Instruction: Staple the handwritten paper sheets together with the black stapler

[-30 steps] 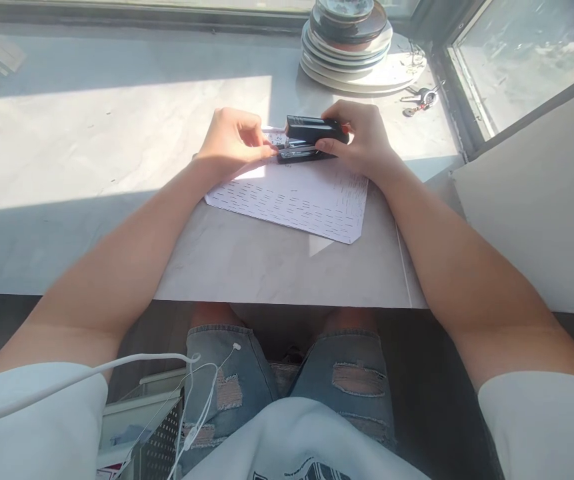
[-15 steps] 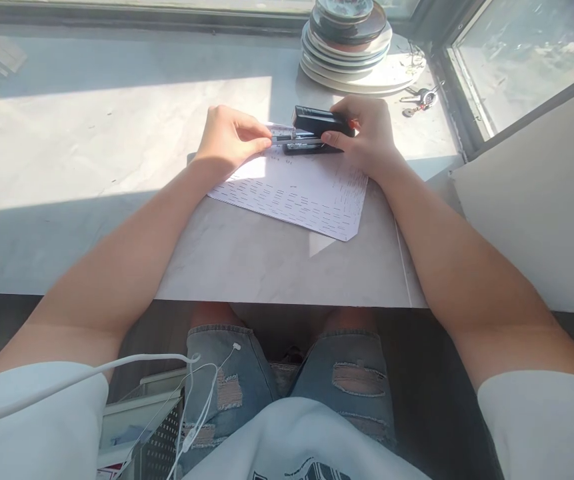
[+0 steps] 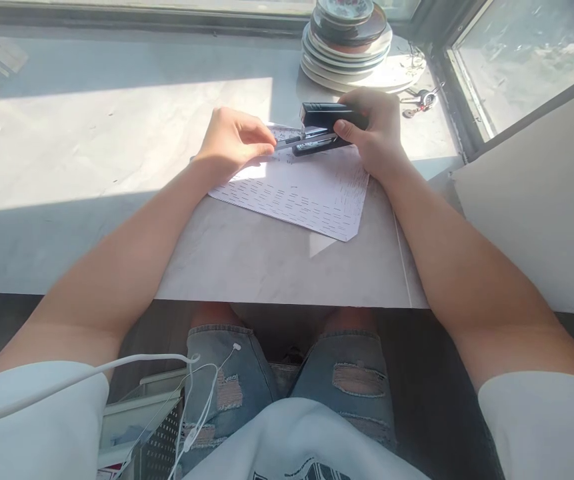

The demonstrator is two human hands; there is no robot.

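A black stapler (image 3: 334, 117) is in my right hand (image 3: 374, 130), its top arm raised apart from its base. My left hand (image 3: 237, 140) is closed, with thumb and forefinger pinched at the end of a thin metallic strip (image 3: 289, 141) that reaches into the stapler's opening. Whether the strip is part of the stapler or loose, I cannot tell. Beneath both hands lies a white sheet of paper (image 3: 291, 197) with rows of short dark marks.
A stack of plates (image 3: 347, 60) stands at the back by the window corner. Keys (image 3: 425, 100) lie to its right. The table's front edge (image 3: 287, 303) runs above my knees. White cables (image 3: 201, 400) hang over my left leg beside a container (image 3: 139, 413).
My right hand and the stapler have moved slightly right and up, and the stapler's base is now tilted. My left hand has shifted a little to the right.
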